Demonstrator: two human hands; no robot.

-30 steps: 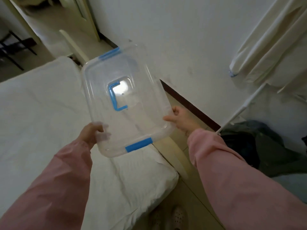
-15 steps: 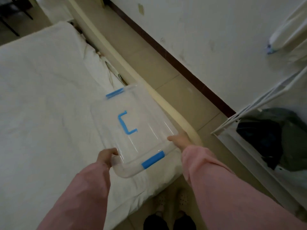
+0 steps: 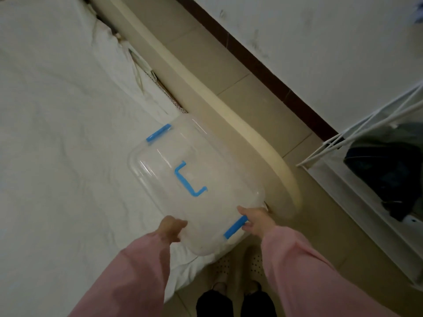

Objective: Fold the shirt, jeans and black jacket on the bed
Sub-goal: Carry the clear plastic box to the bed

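A clear plastic storage box point(image 3: 194, 179) with blue clips and a blue lid handle sits low over the near right corner of the bed point(image 3: 57, 133), which is covered by a white sheet. My left hand point(image 3: 171, 227) grips the box's near left edge. At the near right corner my right hand point(image 3: 254, 219) holds the box beside a blue clip. Dark clothes point(image 3: 386, 175) lie bundled in a white wire rack at the right. No shirt, jeans or jacket lies on the bed.
The cream bed frame point(image 3: 229, 106) curves along the bed's right side. A tiled floor strip point(image 3: 263, 99) runs between the bed and the white wall with its dark skirting. The white wire rack point(image 3: 343, 145) stands at the right. My feet point(image 3: 238, 268) show below the box.
Both hands have lowered the box from in front of the wall down to the bed's corner. The view has tilted downward.
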